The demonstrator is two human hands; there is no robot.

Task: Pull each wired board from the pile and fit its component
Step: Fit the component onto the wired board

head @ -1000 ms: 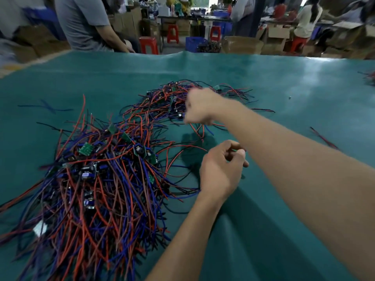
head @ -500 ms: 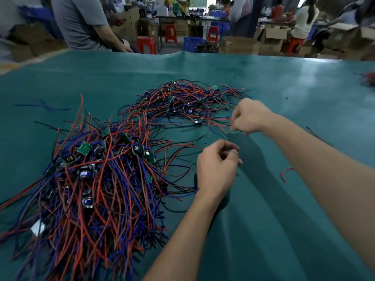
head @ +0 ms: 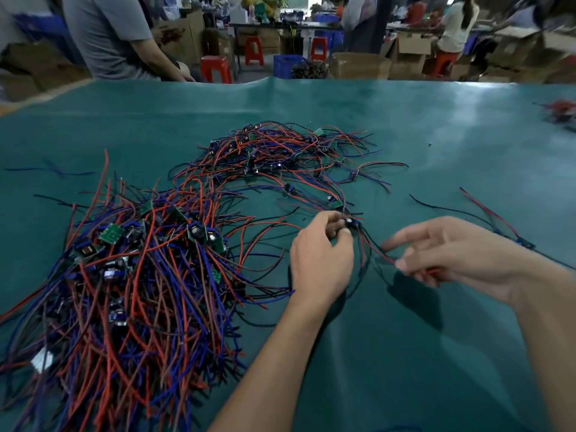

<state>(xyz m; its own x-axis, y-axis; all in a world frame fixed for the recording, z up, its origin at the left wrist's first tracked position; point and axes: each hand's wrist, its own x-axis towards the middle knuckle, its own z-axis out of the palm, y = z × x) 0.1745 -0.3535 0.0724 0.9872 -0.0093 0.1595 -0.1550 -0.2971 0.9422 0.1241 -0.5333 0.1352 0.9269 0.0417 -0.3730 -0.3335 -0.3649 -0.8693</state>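
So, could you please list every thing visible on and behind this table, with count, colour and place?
big wire pile: one, red, blue, black, table left
small wire pile: one, same colours, table centre
held wired board: one, dark, at left fingertips
loose wired board: one, far right
table cover: one, green
stools: several, red, behind table
cardboard boxes: several, brown, behind
left hand: pinches board
right hand: pinches red wire

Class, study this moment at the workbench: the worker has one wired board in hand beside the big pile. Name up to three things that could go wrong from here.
1. The left hand pinches a small wired board close to the far pile; neighbouring leads could snag and drag along.
2. The right hand grips its red lead; a hard tug might strain the joint at the board.
3. The near pile is densely tangled, so later boards may knot.
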